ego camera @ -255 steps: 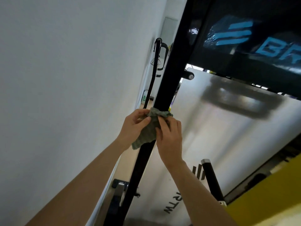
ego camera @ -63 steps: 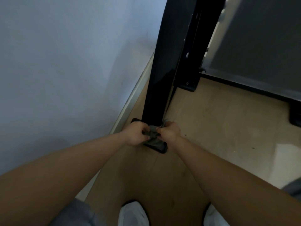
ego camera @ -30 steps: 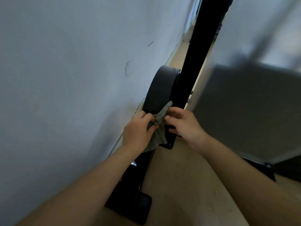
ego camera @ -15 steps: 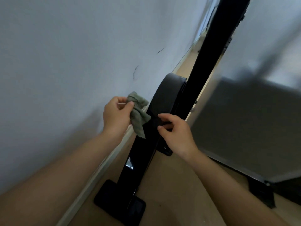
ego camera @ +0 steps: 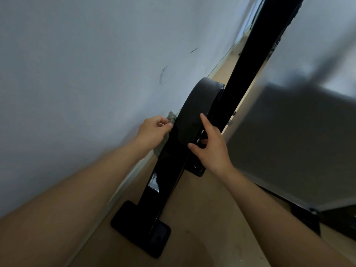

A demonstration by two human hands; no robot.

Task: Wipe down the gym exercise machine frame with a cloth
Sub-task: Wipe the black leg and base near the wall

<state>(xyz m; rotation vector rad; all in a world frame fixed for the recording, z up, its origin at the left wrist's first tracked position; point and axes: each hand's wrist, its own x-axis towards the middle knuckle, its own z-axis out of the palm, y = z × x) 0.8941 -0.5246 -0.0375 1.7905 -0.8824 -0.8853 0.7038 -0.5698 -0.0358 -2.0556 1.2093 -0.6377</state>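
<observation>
head view: left hand (ego camera: 154,130) pinches cloth (ego camera: 172,116) at the up-right slanting frame's (ego camera: 173,166) wall (ego camera: 77,74) side. right hand (ego camera: 212,146), fingers apart, touches opposite.

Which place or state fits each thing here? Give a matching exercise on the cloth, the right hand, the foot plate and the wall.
1. grey-green fabric cloth
2. right hand
3. flat black metal foot plate
4. pale painted wall

A. lies flat on the wooden floor
B. bears dark scuff marks
C. rests on the curved black machine frame
D. gripped by the left hand, on the frame's wall side

Pairs: 1-D, 2-C, 3-A, 4-B
</observation>
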